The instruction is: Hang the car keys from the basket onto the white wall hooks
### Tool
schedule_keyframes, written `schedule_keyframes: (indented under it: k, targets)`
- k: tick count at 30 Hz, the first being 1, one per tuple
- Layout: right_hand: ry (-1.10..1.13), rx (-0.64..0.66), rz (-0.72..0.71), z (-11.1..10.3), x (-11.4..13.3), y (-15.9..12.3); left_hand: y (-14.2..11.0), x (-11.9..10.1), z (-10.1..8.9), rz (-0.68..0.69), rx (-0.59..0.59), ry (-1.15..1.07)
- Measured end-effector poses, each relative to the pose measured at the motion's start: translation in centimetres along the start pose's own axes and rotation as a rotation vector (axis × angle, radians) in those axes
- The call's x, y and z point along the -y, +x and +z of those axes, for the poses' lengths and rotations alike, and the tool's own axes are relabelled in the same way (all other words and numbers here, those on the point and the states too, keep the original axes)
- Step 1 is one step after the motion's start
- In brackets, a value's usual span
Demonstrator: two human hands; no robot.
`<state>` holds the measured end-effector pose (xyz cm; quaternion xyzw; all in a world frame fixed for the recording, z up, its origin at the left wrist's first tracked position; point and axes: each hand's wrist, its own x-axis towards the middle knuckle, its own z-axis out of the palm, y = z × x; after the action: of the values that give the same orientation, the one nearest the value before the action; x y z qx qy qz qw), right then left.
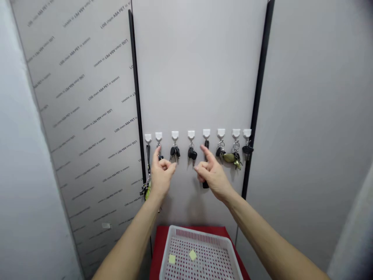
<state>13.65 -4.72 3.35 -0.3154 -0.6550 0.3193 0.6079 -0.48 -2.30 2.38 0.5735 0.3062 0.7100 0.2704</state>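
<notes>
So, the key bunches (192, 153) hang from a row of white hooks (191, 134) on the far panel (198, 70), with the left hand (161, 177) and right hand (215, 175) just in front, fingers released, index ones pointing up and the rest curled. Left wall (72, 128) has slanted "chem ASA PET" print all over it.

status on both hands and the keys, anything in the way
Left hand, right hand: index fingers up, no grip seen. Keys hanging from white hooks. Hands partly hide some.
</notes>
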Motion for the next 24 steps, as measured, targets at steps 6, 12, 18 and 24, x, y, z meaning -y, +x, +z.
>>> schedule_keyframes:
  k: [6,12,18,24]
  targets:
    - [-0.334,-0.041,0.154,0.2,-5.1,1.0,1.5,6.5,-5.2,-0.168,-0.333,0.374]
    - [-0.379,0.021,0.115,4.7,-6.0,2.4,3.1,7.1,-5.3,-0.164,-0.228,0.381]
    - [-0.249,0.009,0.152,9.3,-6.4,5.6,5.3,5.9,-5.3,-0.249,-0.120,0.088]
    - [-0.115,-0.115,0.143,12.6,-4.6,8.2,8.0,0.7,-5.5,-0.176,-0.151,-0.117]
